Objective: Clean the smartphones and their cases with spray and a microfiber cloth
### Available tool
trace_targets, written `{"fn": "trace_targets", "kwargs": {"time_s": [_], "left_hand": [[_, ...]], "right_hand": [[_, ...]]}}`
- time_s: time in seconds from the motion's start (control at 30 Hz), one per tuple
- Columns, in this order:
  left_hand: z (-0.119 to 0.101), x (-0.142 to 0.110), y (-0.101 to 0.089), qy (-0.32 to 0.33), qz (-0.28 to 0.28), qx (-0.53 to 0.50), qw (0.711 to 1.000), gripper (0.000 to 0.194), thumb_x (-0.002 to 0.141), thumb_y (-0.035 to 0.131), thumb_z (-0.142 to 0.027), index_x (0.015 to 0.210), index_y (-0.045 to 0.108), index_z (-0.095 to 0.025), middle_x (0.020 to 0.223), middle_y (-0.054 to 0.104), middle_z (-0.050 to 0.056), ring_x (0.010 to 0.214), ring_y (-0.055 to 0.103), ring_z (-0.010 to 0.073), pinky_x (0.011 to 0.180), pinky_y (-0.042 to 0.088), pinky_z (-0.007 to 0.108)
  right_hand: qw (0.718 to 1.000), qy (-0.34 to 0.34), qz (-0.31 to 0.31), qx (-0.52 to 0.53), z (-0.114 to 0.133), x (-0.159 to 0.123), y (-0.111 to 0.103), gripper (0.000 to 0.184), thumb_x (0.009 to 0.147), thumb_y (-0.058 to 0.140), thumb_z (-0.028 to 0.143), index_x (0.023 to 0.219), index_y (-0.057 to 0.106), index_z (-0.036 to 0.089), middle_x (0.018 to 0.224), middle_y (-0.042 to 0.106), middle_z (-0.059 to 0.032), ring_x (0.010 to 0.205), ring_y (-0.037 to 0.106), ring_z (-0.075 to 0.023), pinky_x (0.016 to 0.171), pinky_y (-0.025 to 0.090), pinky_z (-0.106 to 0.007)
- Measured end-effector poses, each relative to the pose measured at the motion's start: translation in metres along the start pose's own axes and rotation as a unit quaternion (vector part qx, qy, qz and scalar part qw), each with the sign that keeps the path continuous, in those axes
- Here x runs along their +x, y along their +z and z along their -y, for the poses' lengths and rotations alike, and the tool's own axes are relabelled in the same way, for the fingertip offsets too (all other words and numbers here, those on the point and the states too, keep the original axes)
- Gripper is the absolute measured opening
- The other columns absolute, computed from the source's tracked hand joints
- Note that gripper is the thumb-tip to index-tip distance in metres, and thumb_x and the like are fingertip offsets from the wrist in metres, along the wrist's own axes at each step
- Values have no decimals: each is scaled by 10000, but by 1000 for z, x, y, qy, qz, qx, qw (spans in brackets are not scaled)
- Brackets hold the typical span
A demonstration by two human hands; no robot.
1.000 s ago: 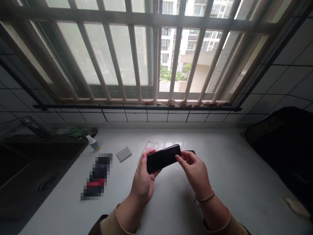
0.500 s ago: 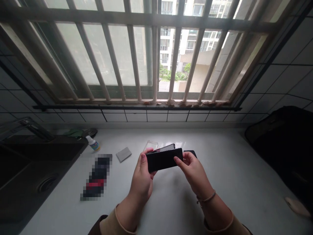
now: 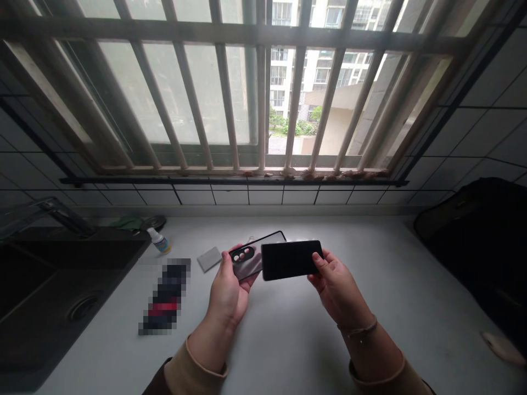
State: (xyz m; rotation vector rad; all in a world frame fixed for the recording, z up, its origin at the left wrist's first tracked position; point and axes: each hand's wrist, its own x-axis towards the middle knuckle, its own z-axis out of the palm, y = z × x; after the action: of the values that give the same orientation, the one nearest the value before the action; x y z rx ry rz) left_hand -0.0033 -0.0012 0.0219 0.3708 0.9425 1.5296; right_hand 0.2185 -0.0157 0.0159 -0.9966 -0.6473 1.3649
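Grey-backed smartphone [image 3: 246, 262] is resting in the left hand [image 3: 225, 291] on my feed, its three-lens camera cluster turned up toward the head camera. That palm is cradling it in a narrow hold from below, with the thumb along one edge. Right hand [image 3: 340, 291] is gripping a black phone-shaped slab [image 3: 290, 259] by its end, thumb on the face and fingers underneath, which I'm reading as a way of keeping most of that face uncovered. The slab is overlapping the smartphone's end in view; I can't tell whether they're touching. Both are being held up above the white countertop [image 3: 288, 345], probably to catch light from the barred window [image 3: 206, 93]. Grey cloth pad [image 3: 209, 259] and a small spray bottle [image 3: 160, 242] are sitting off to the left, within reach.
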Motion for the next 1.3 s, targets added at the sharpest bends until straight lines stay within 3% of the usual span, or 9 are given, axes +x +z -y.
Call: {"fn": "trace_targets", "kwargs": {"time_s": [0.23,0.33,0.47,0.53,0.63,0.87,1.03,1.17,1.3], "left_hand": [[-8,13,-11,33,-12,131,991,331,963,666,-494,1123,611,-209,1140,778,131,874,802,256,712,637,363],[-21,19,-18,-1,56,259,964,334,903,718,-501,974,630,-187,960,788,99,628,743,181,531,541,241],[-32,18,-23,-36,179,443,878,367,824,769,-523,866,743,-159,701,720,48,457,570,119,410,319,192],[-29,16,-24,-43,233,518,822,348,795,784,-510,856,785,-168,703,726,48,499,581,139,458,344,216],[-18,15,-26,19,282,580,764,253,741,814,-441,842,817,-208,806,773,63,665,657,205,591,423,261],[-8,20,-30,140,262,639,710,111,790,751,-358,809,793,-257,879,778,74,838,686,273,726,436,311],[-9,19,-32,177,249,661,686,53,777,751,-273,824,775,-268,926,773,80,898,686,288,813,442,343],[-9,17,-33,175,249,649,698,72,720,782,-224,774,771,-271,868,773,75,898,683,301,841,445,360],[-12,17,-32,190,241,665,681,107,731,784,-239,835,782,-266,918,780,80,951,678,314,862,456,371]], "right_hand": [[994,-16,-69,81,14,8,-18,307,835,788,291,1126,695,259,1149,740,-27,972,736,-185,850,667,-284],[997,-14,-57,46,18,10,-23,293,832,767,291,1115,704,242,1143,750,-48,997,748,-217,862,673,-331],[999,15,-12,-33,17,9,-23,350,805,802,337,1128,709,235,1066,781,-83,930,765,-262,695,667,-341],[998,37,12,-44,15,7,-20,407,764,850,312,1134,699,234,1091,791,-85,975,768,-268,729,653,-331],[994,61,37,-78,15,4,-19,567,722,891,293,1225,635,241,1138,797,-79,1038,769,-277,806,630,-343],[977,56,9,-203,17,0,-43,964,706,850,314,1533,358,252,1123,793,-91,899,783,-291,680,596,-358],[960,14,40,-278,-13,-8,-40,902,744,769,255,1551,367,226,1099,773,-68,954,766,-250,804,596,-358],[914,-28,35,-402,-32,-12,-29,873,750,746,247,1560,421,251,951,725,-6,665,706,-184,628,548,-290],[876,-51,4,-479,-33,-11,-20,797,787,712,226,1533,433,256,918,707,1,700,719,-195,630,524,-269]]}}
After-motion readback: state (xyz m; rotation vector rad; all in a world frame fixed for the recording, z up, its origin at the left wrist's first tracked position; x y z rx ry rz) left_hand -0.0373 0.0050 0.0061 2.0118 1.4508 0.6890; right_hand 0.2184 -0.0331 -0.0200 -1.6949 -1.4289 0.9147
